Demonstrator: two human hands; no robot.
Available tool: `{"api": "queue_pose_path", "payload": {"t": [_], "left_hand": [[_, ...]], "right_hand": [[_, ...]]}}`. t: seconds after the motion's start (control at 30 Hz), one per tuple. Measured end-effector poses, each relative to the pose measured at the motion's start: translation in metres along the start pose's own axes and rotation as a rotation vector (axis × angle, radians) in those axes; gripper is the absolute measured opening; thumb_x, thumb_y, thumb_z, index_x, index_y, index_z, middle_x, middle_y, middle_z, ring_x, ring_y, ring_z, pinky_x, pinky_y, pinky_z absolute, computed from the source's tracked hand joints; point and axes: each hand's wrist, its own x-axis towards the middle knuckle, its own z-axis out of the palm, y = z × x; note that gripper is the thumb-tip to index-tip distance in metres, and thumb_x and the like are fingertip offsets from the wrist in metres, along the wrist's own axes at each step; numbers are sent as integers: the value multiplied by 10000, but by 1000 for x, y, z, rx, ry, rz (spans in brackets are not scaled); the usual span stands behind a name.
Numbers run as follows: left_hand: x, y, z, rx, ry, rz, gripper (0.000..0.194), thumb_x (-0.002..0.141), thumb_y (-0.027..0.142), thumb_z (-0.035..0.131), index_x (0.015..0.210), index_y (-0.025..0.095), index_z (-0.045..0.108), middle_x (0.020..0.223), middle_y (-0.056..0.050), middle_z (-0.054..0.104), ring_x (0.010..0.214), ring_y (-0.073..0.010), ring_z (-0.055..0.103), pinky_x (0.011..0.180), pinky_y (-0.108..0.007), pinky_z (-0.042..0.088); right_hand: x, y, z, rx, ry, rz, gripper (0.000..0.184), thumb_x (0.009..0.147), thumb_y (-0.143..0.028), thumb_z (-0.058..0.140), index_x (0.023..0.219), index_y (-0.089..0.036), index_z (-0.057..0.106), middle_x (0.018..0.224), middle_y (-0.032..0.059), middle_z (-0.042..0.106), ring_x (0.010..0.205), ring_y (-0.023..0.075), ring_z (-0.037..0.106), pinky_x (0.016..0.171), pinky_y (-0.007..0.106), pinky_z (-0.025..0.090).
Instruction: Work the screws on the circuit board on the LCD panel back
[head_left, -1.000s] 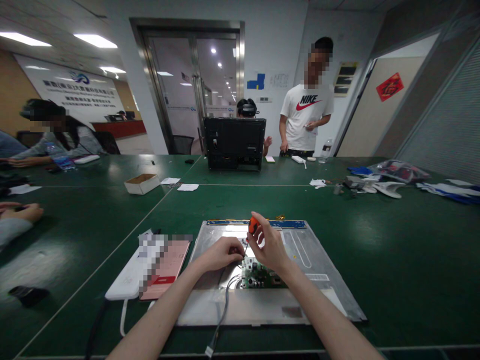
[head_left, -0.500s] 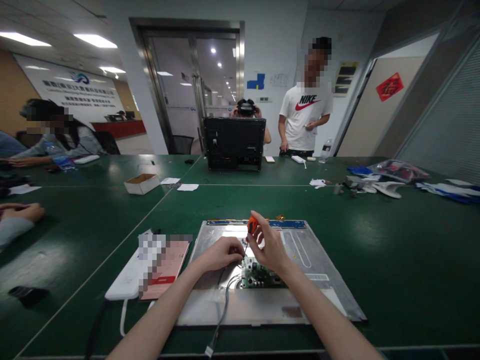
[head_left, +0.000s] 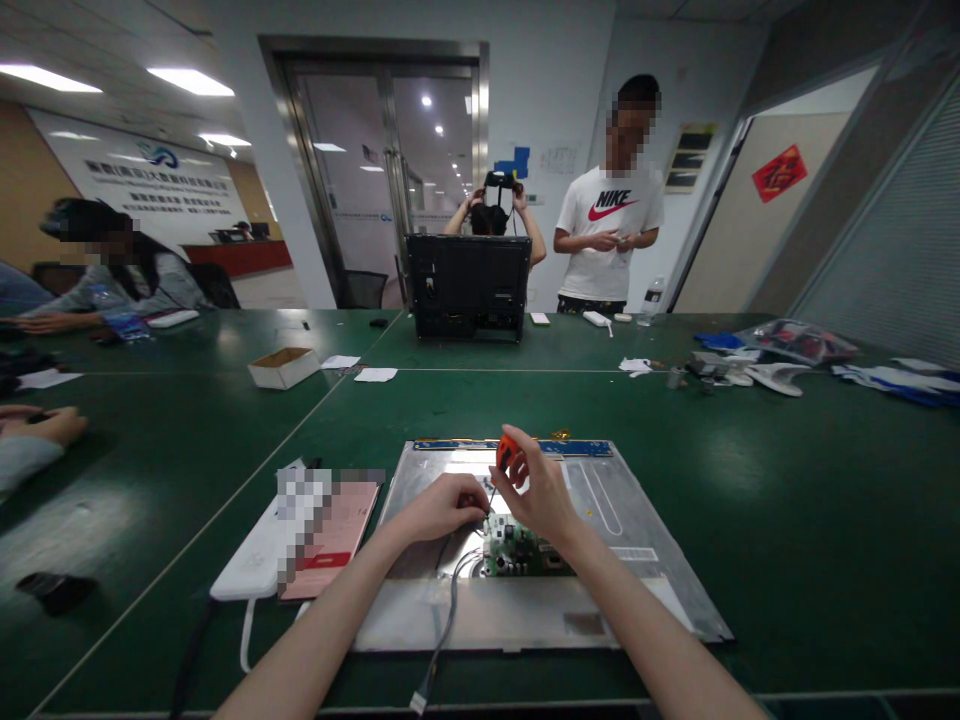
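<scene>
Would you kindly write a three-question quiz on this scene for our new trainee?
1. Which hand holds the screwdriver?
A) left
B) right
C) neither
2. True or false: the left hand is inside the white box.
3. Fill in the missing colour: the table is ____.

Key:
1. B; the right hand holds it.
2. False; it is beside the circuit board.
3. green

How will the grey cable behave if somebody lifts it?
The grey cable is probably floppy, since it curves across the metal panel. It looks light, being thin. Its white plug would likely dangle, as that end lies free.
</scene>
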Motion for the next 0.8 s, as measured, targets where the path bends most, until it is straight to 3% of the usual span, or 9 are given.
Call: {"api": "queue_pose_path", "payload": {"t": [0.23, 0.63, 0.8], "left_hand": [[0, 2, -1, 7, -5, 10, 100, 766, 115, 586, 823, 142, 664, 747, -4, 624, 695, -131, 555, 653, -220, 420], [0, -3, 0, -17, -2, 9, 113, 761, 105, 590, 834, 142, 668, 780, -7, 643, 721, -135, 573, 680, -227, 436], [0, -1, 0, -12, -7, -8, 110, 766, 113, 589, 838, 143, 666, 765, -4, 642, 713, -135, 572, 677, -228, 435]], "right_hand": [[-2, 1, -1, 61, -56, 28, 598, 863, -185, 521, 1412, -230, 290, 762, -7, 610, 556, 114, 566, 504, 240, 468], [-1, 1, 1, -3, 4, 12, 520, 875, -250, 561, 1347, -242, 343, 769, -24, 584, 525, 92, 524, 493, 224, 454], [-1, 1, 0, 25, -28, 13, 563, 875, -230, 543, 1388, -233, 311, 763, -15, 595, 551, 106, 551, 505, 234, 464]]}}
